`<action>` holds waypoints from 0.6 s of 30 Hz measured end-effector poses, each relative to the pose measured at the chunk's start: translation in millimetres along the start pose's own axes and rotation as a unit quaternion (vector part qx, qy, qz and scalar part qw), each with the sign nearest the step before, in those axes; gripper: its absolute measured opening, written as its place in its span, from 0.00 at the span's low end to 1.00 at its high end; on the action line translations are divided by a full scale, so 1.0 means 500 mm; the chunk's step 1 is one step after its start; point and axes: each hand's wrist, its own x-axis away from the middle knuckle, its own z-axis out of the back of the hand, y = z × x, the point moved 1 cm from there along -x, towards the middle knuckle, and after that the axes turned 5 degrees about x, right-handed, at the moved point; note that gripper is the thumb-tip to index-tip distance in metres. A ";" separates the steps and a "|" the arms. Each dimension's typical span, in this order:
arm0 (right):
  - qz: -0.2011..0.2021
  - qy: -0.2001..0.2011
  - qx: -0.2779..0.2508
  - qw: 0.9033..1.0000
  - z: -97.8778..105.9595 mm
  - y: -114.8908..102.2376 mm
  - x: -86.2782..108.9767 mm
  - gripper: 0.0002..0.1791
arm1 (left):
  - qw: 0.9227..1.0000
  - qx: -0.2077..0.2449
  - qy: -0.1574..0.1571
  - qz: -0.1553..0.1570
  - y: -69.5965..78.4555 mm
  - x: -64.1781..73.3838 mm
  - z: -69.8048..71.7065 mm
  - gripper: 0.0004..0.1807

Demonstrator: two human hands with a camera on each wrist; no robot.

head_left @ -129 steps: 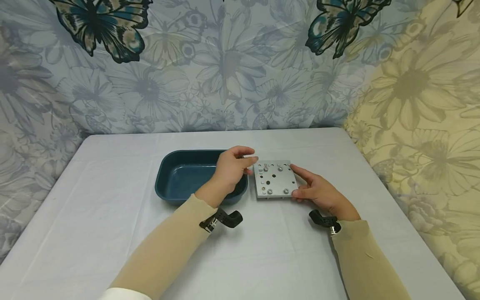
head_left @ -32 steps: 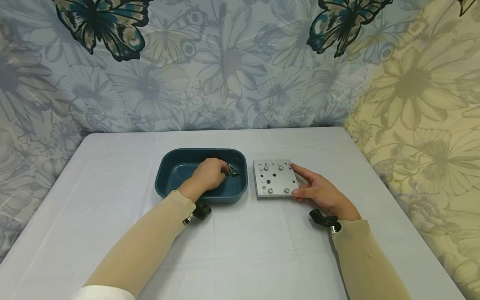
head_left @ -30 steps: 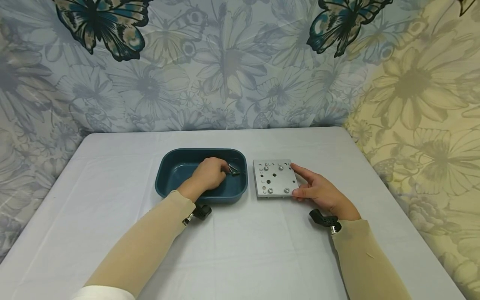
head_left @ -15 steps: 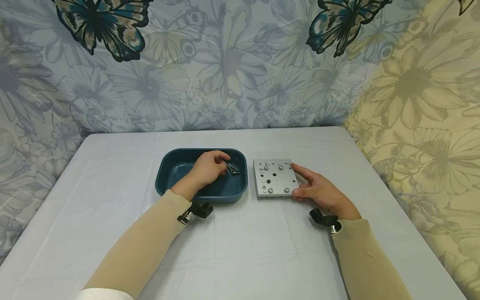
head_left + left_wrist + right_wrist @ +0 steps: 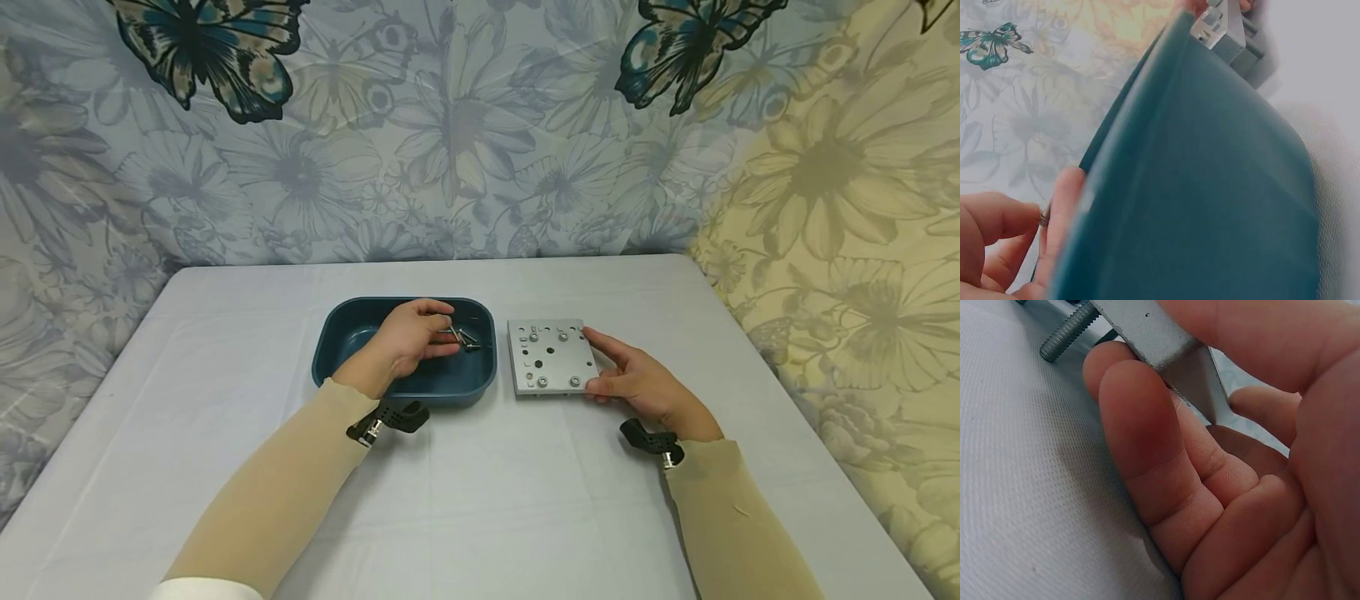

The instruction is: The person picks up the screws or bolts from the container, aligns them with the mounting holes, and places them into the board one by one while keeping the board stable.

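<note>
My left hand (image 5: 408,337) is over the dark teal tray (image 5: 330,346), pinching a small metal screw (image 5: 1045,216) between thumb and fingers. Loose screws (image 5: 470,342) lie in the tray's right part, just beyond the fingertips. On the right, my right hand (image 5: 641,383) grips the right edge of a silver metal plate (image 5: 558,362), index finger at the far corner and thumb at the near one. Several screw heads and holes dot the plate's top. In the right wrist view a threaded screw end (image 5: 1067,334) sticks out beneath the plate (image 5: 1166,347), with curled fingers under its edge.
A white cloth covers the table (image 5: 480,492). The tray's right wall stands close to the plate's left side, a narrow strip of cloth between them. Behind the table hangs a flowered fabric (image 5: 465,167) with butterflies.
The left hand went from near the plate into the tray, reached down to the screws, and has now risen and turned with a screw pinched. Right hand and plate stay put.
</note>
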 end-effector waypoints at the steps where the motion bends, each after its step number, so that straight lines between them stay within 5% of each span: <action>1: -0.001 0.000 0.000 1.000 0.000 0.000 0.000 0.53 | 1.000 0.005 0.000 -0.001 0.000 0.000 0.000 0.19; 10: -0.006 0.002 0.006 1.000 0.002 0.001 0.000 0.54 | 1.000 -0.003 -0.019 -0.003 0.000 0.004 -0.009 0.20; 14: -0.006 0.002 0.004 1.000 0.002 0.001 0.000 0.54 | 0.996 -0.086 -0.005 0.005 -0.003 0.005 -0.012 0.16; 18: -0.004 0.003 0.005 1.000 0.002 0.001 0.000 0.53 | 0.985 -0.172 0.016 0.004 -0.005 0.005 -0.009 0.14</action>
